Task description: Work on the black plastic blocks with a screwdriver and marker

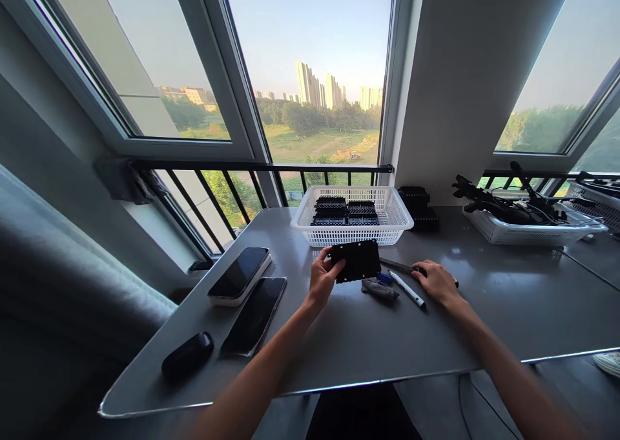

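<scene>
My left hand (pixel 325 277) pinches a flat black plastic panel (pixel 357 261) by its left end, tilted up above the table, thumb on its face. To the right, my right hand (pixel 437 281) is closed over the black-and-yellow handle of a long-bladed tool (pixel 398 265) low at the tabletop. Its grey blade points left toward the panel; whether it is a file or a knife I cannot tell. Between my hands lie a white marker (pixel 407 290), a small blue item (pixel 384 277) and a crumpled grey cloth (pixel 380 290).
Behind the panel stands a white basket (pixel 352 236) with several black plastic parts (pixel 345 211). More black parts (pixel 417 209) are stacked beside it. A second basket (pixel 526 233) holds black cabled pieces. On the left lie two phone-like devices (pixel 254 317) (pixel 239 273) and a black case (pixel 187 356).
</scene>
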{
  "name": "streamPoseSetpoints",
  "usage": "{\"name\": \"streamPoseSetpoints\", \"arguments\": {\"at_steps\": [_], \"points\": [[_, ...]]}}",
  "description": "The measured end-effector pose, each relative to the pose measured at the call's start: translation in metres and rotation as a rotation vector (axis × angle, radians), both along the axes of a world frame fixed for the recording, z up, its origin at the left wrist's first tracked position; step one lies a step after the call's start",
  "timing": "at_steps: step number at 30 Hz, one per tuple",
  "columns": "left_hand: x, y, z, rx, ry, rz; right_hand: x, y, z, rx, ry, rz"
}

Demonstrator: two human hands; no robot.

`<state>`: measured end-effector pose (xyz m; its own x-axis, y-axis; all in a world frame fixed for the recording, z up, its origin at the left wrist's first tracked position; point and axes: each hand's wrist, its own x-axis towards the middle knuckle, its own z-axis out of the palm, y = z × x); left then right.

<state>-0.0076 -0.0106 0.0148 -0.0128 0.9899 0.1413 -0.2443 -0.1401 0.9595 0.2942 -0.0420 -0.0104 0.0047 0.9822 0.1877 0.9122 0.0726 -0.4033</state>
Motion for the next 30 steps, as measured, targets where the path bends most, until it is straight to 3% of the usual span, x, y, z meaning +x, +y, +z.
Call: {"name": "streamPoseSetpoints", "arguments": {"at_steps": [6,10,12,16,19,22,26,30], "points": [[-0.004,0.007,-0.004,0.021,-0.072,0.034,0.02,-0.03,0.018,0.131,0.197,0.004],[-0.001,0.008,-0.009,0.018,-0.07,0.045,0.006,-0.044,0.044,0.259,0.529,0.032],[0.004,0.008,-0.009,0.003,-0.051,0.037,-0.011,-0.04,0.062,0.304,0.668,0.099],[0.016,0.01,-0.001,0.01,0.022,0.04,-0.043,-0.009,0.089,0.307,0.68,0.226],[0.022,0.014,0.007,0.038,0.071,0.027,-0.056,0.019,0.084,0.264,0.612,0.179],[0.024,0.014,0.006,0.032,0.069,0.025,-0.062,0.034,0.062,0.289,0.529,0.095],[0.02,0.006,-0.005,0.001,0.067,0.061,-0.068,0.029,0.038,0.32,0.42,0.058],[0.019,-0.001,-0.01,-0.005,0.054,0.068,-0.074,0.016,0.036,0.319,0.29,0.079]]}}
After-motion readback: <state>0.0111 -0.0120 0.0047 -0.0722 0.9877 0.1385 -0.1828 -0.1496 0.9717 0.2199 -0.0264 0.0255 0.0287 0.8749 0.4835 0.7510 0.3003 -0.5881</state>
